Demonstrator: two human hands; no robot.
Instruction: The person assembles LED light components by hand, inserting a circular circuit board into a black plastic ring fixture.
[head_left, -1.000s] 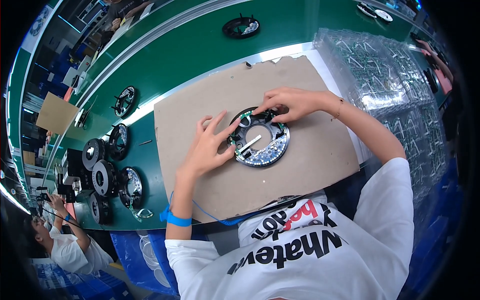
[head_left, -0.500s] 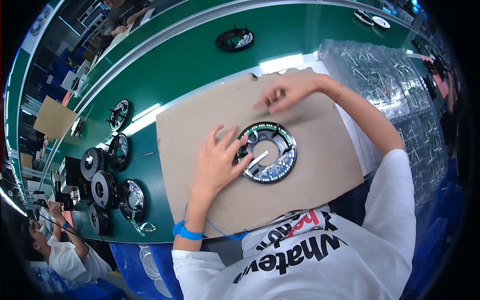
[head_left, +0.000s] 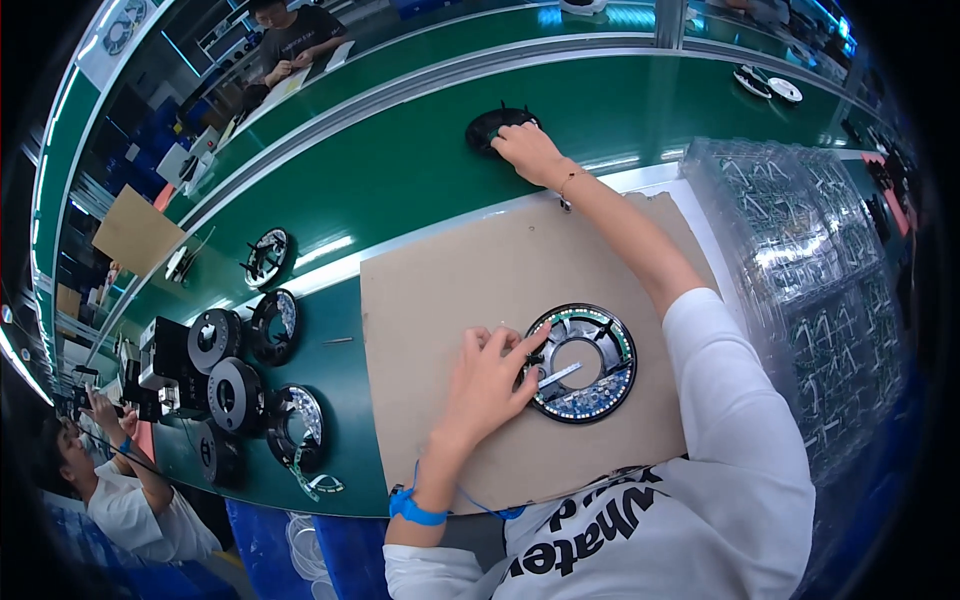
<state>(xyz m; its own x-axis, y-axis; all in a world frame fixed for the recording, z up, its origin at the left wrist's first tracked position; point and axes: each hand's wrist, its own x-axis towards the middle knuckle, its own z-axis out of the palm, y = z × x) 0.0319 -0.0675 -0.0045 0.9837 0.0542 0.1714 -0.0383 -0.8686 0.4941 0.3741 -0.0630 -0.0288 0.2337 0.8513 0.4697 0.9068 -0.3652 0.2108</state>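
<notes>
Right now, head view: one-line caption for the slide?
Left hand steadies a ring-shaped assembly on a cardboard sheet while the right hand reaches to a black round part on the green conveyor.

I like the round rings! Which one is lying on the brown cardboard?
The ring under the left hand, with the green and white rim. It alone lies on the cardboard; the others sit on the green belt.

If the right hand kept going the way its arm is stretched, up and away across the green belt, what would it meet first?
The right hand is already on a black round part on the green belt; that comes first. Beyond it, bare belt, then probably the metal rail, though depth is unclear.
</notes>
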